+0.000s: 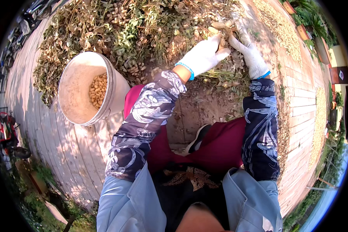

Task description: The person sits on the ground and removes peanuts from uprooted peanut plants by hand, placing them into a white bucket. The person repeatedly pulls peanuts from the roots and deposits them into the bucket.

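Note:
White knit gloves with blue cuffs cover both my hands. My left hand (205, 56) is closed around part of a cluster of peanut pods (222, 26), with its thumb pointing right. At the cluster's right side, the fingers of my right hand (250, 56) touch the pods and their stems. Both hands are over the right part of a heap of dried peanut plants (133, 37), where more pods show among leaves and stems. To the left, a white plastic bucket (116, 87) tilts towards me, with loose peanuts (98, 90) inside it.
Peanuts lie spread on the paving (278, 29) at the upper right, and another strip (318, 124) lies farther right. Potted plants (303, 32) line that edge. My shoe (198, 137) rests below the heap. A red vehicle (7, 130) and several motorbikes stand at the far left.

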`<action>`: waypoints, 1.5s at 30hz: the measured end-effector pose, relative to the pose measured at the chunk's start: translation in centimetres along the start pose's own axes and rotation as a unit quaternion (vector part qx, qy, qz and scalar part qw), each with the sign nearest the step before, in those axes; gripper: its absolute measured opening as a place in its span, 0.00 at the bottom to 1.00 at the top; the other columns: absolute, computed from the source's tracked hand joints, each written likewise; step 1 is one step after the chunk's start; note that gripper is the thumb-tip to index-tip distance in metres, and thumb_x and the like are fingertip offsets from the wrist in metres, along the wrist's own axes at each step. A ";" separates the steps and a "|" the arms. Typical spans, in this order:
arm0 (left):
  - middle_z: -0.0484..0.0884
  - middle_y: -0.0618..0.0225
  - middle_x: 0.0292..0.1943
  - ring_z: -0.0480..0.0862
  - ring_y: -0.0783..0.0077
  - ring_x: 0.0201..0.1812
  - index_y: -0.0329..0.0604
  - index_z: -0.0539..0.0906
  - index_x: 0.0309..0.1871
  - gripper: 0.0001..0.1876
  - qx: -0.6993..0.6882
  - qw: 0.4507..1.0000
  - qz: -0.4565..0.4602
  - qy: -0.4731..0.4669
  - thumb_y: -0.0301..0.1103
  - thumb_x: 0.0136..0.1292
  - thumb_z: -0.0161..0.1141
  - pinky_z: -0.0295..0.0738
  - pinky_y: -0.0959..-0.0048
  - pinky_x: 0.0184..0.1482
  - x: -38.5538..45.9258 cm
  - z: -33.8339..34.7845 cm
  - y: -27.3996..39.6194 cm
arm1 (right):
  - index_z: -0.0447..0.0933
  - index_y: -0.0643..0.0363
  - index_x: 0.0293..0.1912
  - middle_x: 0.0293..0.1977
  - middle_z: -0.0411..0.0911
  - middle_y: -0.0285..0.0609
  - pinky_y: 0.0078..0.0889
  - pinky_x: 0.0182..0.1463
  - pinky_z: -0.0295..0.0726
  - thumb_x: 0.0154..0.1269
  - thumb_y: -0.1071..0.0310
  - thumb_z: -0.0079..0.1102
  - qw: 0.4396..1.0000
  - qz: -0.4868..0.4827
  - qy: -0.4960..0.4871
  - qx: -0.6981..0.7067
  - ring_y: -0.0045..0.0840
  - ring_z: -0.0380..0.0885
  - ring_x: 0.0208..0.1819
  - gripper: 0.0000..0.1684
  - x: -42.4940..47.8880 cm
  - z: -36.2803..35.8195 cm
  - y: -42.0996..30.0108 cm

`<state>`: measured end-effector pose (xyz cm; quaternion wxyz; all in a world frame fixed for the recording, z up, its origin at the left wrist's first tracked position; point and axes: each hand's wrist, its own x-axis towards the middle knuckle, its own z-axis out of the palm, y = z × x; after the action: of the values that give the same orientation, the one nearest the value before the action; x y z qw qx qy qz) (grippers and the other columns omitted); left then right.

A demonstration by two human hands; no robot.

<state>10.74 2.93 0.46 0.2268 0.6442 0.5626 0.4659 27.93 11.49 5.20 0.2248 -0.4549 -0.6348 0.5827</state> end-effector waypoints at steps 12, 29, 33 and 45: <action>0.79 0.68 0.26 0.75 0.77 0.21 0.40 0.78 0.41 0.11 -0.363 0.901 -0.201 -0.128 0.38 0.73 0.52 0.70 0.74 0.23 -0.3 -0.9 -0.5 | 0.74 0.74 0.66 0.60 0.81 0.66 0.42 0.66 0.77 0.67 0.35 0.66 0.903 -0.074 0.148 -0.396 0.48 0.81 0.64 0.50 0.2 2.2 -0.8; 0.77 0.76 0.26 0.74 0.82 0.24 0.35 0.84 0.44 0.15 -0.188 0.970 0.061 -0.139 0.39 0.75 0.55 0.67 0.77 0.26 -2.9 -2.5 -2.1 | 0.81 0.74 0.54 0.45 0.87 0.57 0.42 0.52 0.81 0.64 0.35 0.70 0.957 -0.008 0.173 -0.231 0.37 0.86 0.46 0.45 3.3 0.2 1.4; 0.80 0.73 0.32 0.80 0.75 0.30 0.38 0.82 0.48 0.20 -0.241 0.952 -0.189 -0.019 0.48 0.70 0.66 0.75 0.72 0.34 -1.0 -2.7 -1.0 | 0.82 0.71 0.56 0.46 0.87 0.53 0.38 0.52 0.81 0.66 0.39 0.71 0.953 -0.012 0.150 -0.262 0.32 0.86 0.46 0.41 1.9 1.4 -0.1; 0.86 0.52 0.42 0.86 0.55 0.46 0.32 0.80 0.57 0.35 -0.055 0.992 -0.102 -0.040 0.59 0.64 0.69 0.80 0.60 0.51 -0.2 -1.9 -0.3 | 0.82 0.69 0.58 0.42 0.84 0.37 0.28 0.48 0.77 0.69 0.42 0.69 0.987 0.030 0.006 -0.157 0.20 0.79 0.40 0.36 0.8 0.5 -0.2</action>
<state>9.00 2.40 1.03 0.3306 0.5882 0.5890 0.4448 27.10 11.89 5.07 0.1370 -0.5069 -0.7035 0.4790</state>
